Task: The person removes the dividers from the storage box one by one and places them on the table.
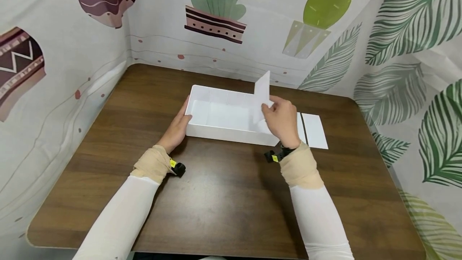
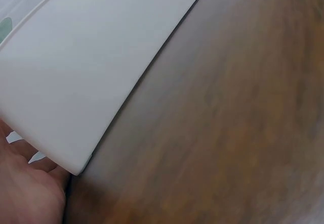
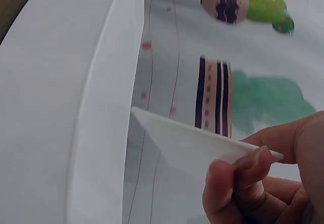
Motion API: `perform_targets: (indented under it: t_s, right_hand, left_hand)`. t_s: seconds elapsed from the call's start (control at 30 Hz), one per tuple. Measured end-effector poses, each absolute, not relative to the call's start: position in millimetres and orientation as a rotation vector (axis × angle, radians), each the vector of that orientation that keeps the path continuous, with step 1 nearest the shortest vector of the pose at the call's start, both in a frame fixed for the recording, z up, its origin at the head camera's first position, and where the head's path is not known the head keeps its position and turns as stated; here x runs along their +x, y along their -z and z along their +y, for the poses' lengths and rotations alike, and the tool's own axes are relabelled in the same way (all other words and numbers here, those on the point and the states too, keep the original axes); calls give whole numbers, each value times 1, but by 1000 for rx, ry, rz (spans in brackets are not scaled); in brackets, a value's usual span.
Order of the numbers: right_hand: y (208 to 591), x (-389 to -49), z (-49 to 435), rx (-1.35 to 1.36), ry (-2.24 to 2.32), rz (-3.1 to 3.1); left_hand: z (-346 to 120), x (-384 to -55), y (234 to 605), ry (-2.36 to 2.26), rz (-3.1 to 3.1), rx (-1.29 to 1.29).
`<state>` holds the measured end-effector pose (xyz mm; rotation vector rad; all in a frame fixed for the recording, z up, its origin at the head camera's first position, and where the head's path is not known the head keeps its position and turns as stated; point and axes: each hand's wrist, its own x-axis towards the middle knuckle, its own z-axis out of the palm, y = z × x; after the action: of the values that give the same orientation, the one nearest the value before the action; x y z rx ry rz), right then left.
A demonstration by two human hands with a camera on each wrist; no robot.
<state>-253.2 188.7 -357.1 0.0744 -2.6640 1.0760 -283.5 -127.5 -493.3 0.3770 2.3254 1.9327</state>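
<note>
A white open-topped box [image 1: 231, 132] lies lengthwise across the wooden table, shallow and rectangular. At its left end my left hand [image 1: 176, 131] holds the end wall, the thumb by the rim and the fingers along the outside. In the left wrist view that hand [image 2: 31, 191] is against the box's end wall [image 2: 91, 77]. My right hand [image 1: 283, 118] pinches a thin white divider panel [image 1: 262, 87] between thumb and fingers, above the box's right part. The right wrist view shows the panel [image 3: 182, 143] tilted, one corner near the box wall [image 3: 109, 97].
Flat white panels [image 1: 315, 131] lie on the table just right of the box, a dark strip of table between them. The brown wooden table [image 1: 216, 196] has rounded corners. Patterned cloth [image 1: 159, 19] with cactus and leaf prints hangs behind and at both sides.
</note>
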Motion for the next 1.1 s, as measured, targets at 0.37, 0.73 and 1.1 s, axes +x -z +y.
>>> perform_targets:
  t_s: [0.37,0.73,1.1]
  right_hand:
    - [368,-241,285,-195,-1031,-2602]
    - [397,-226,392,-514,-915,-2748]
    - [421,-220,455,-638,-869,-2910]
  left_hand:
    - [-125,-269,468,-1958,2278,378]
    - [-125,-265,460,-1957,2272,399]
    - [-126,-269,468,-1972,2266,395]
